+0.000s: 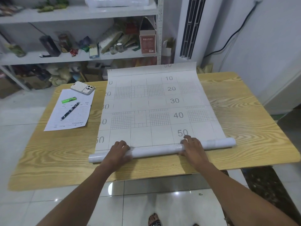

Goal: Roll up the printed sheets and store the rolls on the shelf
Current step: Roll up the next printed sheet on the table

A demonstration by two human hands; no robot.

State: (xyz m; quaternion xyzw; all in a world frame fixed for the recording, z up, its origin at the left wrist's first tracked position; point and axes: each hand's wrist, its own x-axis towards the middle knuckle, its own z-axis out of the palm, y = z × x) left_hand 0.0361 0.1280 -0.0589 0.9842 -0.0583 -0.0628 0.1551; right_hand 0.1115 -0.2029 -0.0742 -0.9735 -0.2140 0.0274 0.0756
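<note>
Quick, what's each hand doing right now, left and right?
Left hand: closed, fingers curled over the roll.
Right hand: closed, fingers and thumb wrapped round the same roll.

Head-worn, facing forward-down, apparently near table

Straight ahead, a light wood-grain table with rounded corners fills the middle of the room. Under it and all around, glossy pale floor tiles, and there's a bright glint of overhead light bouncing off them near the bottom. Over on the near right, the floor turns dark and speckled. Far left, a white metal shelving unit stands against the back, boards crowded. Just right of it, a tall white floor-standing air conditioner with dark vertical vents. Far right, a plain white wall, a black cable trailing down across it.
</note>
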